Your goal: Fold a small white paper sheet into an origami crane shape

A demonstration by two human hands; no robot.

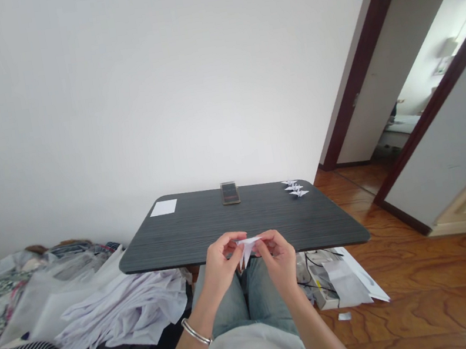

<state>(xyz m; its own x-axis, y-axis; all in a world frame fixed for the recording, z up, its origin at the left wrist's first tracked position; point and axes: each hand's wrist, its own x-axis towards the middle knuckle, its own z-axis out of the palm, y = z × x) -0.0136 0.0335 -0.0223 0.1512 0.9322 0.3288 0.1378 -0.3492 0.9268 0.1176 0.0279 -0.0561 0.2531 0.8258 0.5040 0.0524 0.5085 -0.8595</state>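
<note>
Folded white paper (248,248), a small piece with pointed flaps hanging down, held in the air just in front of the middle of the tabletop's near edge, above the person's lap. Left hand (220,260) pinches its left side between thumb and fingertips. Right hand (278,251) is closed on its right side in the same way, so both hands grip the one piece and neither is spread. The step in hand appears to be a fold worked between the fingertips, partway through shaping the piece. A further crease would call for keeping the layers aligned while one hand holds firm and the other presses.

A metal bangle (195,331) sits on the left wrist. On the dark tabletop (183,248): three folded paper figures (294,188) near the far right corner, a phone (229,193) propped at the middle of the far edge, and a flat white sheet (163,207) near the far left corner. Beside the table, heaped cloth (103,309) on the left and a box with papers (341,284) on the wooden floor on the right.
</note>
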